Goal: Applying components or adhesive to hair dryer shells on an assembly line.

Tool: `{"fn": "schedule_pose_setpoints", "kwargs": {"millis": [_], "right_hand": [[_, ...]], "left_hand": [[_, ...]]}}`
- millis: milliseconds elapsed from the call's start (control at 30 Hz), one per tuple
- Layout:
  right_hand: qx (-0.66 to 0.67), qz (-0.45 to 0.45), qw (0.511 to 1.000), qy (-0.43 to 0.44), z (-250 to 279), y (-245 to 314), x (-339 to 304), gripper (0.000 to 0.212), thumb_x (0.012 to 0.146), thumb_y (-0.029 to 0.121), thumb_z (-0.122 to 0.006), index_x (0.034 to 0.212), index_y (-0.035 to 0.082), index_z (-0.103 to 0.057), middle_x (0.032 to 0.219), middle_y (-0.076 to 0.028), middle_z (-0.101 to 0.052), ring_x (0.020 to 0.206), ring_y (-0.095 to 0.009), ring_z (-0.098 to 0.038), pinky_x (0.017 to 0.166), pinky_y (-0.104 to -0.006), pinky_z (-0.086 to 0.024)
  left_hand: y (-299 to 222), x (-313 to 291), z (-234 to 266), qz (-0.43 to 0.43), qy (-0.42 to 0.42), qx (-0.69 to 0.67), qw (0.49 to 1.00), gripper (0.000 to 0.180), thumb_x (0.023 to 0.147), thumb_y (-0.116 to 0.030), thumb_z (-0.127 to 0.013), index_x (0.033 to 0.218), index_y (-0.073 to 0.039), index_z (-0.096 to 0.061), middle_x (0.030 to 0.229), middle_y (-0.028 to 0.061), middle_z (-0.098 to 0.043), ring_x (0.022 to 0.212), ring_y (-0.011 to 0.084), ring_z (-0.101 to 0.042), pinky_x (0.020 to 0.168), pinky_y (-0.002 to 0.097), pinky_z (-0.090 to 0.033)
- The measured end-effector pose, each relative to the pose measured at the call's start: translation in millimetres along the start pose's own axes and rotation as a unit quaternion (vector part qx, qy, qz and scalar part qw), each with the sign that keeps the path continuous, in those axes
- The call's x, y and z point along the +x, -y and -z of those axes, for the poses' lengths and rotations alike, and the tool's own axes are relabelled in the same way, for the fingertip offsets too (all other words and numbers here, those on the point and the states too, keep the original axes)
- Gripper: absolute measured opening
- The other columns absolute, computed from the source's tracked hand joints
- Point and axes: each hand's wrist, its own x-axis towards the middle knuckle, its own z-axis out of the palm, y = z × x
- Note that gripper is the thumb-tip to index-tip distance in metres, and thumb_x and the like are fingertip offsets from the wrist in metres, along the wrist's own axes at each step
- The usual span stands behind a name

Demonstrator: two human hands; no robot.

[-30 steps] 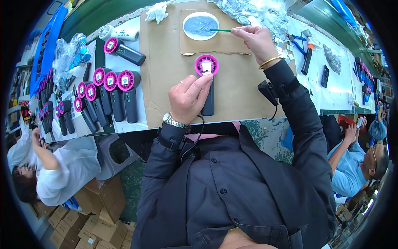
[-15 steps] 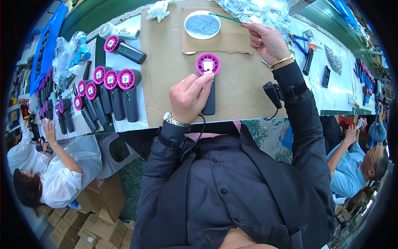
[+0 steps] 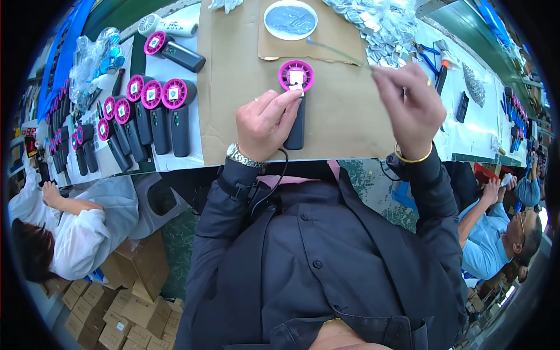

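— What do we see, starting from our left?

— At the far left of the table (image 3: 175,163) we have a row of finished handheld fans (image 3: 153,114), pink heads and black handles, lying side by side. Behind them one more fan (image 3: 174,51) lies apart, just in front of a white fan (image 3: 169,24), with a crumpled clear plastic bag (image 3: 93,55) to their left.

— And our hands?

— Our left hand (image 3: 265,125) rests on the brown cardboard sheet (image 3: 233,87). Its fingers are curled over the black handle of the pink-headed fan (image 3: 296,79) that lies in the middle of the sheet, with a fingertip touching the small white square at the centre of the head. A metal watch (image 3: 240,157) sits on that wrist.

— Further right?

— Beyond the fan there is a round white dish (image 3: 290,19) on a second piece of cardboard. Our right hand (image 3: 411,108) is lifted above the sheet, thumb and fingers pinched closed on a thin green stick (image 3: 338,52) whose far end points toward the dish. A gold bangle (image 3: 413,157) circles that wrist.

— And past that?

— A heap of small clear packets (image 3: 379,23), then blue-handled pliers (image 3: 429,55) on the white part of the table.
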Motion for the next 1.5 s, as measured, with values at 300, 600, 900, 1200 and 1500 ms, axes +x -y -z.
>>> {"fn": "schedule_pose_setpoints", "kwargs": {"millis": [300, 600, 900, 1200, 1500], "right_hand": [[-0.129, 0.270, 0.947, 0.121, -8.3, 0.8, -18.8, 0.040, 0.076, -0.009, -0.088, 0.113, 0.001, -0.081, 0.081, -0.003, -0.053, 0.064, -0.019, -0.054, 0.056, -0.0361, -0.041], [-0.140, 0.297, 0.932, 0.155, -21.1, -1.0, -15.9, 0.043, 0.076, -0.005, -0.086, 0.118, 0.000, -0.080, 0.083, -0.002, -0.050, 0.067, -0.016, -0.055, 0.058, -0.0348, -0.042], [-0.137, 0.293, 0.927, 0.192, -18.6, 8.7, -9.7, 0.045, 0.076, 0.000, -0.084, 0.121, -0.001, -0.079, 0.085, -0.004, -0.051, 0.071, -0.018, -0.057, 0.061, -0.0354, -0.045], [-0.135, 0.268, 0.933, 0.197, -16.0, 8.7, -7.7, 0.043, 0.075, -0.005, -0.084, 0.118, -0.001, -0.078, 0.085, -0.004, -0.051, 0.073, -0.020, -0.059, 0.064, -0.0369, -0.049], [-0.107, 0.231, 0.961, 0.107, -19.3, 10.5, -9.8, 0.036, 0.076, -0.009, -0.087, 0.110, 0.000, -0.080, 0.084, -0.005, -0.058, 0.069, -0.021, -0.061, 0.062, -0.0356, -0.049]], "left_hand": [[1.6, -4.0, -0.9, 0.001, -0.007, -0.007, 1.000, 0.029, 0.093, -0.004, -0.084, 0.120, -0.011, -0.080, 0.077, 0.0044, -0.064, 0.059, 0.0223, -0.062, 0.054, 0.0378, -0.048], [2.7, -4.2, -1.4, -0.002, -0.017, -0.021, 1.000, 0.027, 0.093, -0.005, -0.085, 0.119, -0.010, -0.080, 0.078, 0.0042, -0.065, 0.059, 0.0214, -0.062, 0.053, 0.0369, -0.048], [3.4, -4.2, -1.0, 0.003, -0.014, -0.024, 1.000, 0.027, 0.092, -0.005, -0.085, 0.118, -0.010, -0.080, 0.078, 0.0042, -0.065, 0.059, 0.0213, -0.062, 0.053, 0.0366, -0.048], [2.2, -4.2, -1.7, 0.005, -0.015, -0.021, 1.000, 0.026, 0.092, -0.004, -0.085, 0.117, -0.010, -0.080, 0.077, 0.0046, -0.065, 0.059, 0.0215, -0.063, 0.053, 0.0371, -0.047], [2.0, -2.8, -1.8, 0.004, -0.020, -0.025, 0.999, 0.027, 0.092, -0.004, -0.086, 0.117, -0.011, -0.081, 0.076, 0.0042, -0.064, 0.058, 0.0214, -0.062, 0.053, 0.0373, -0.047]]}}
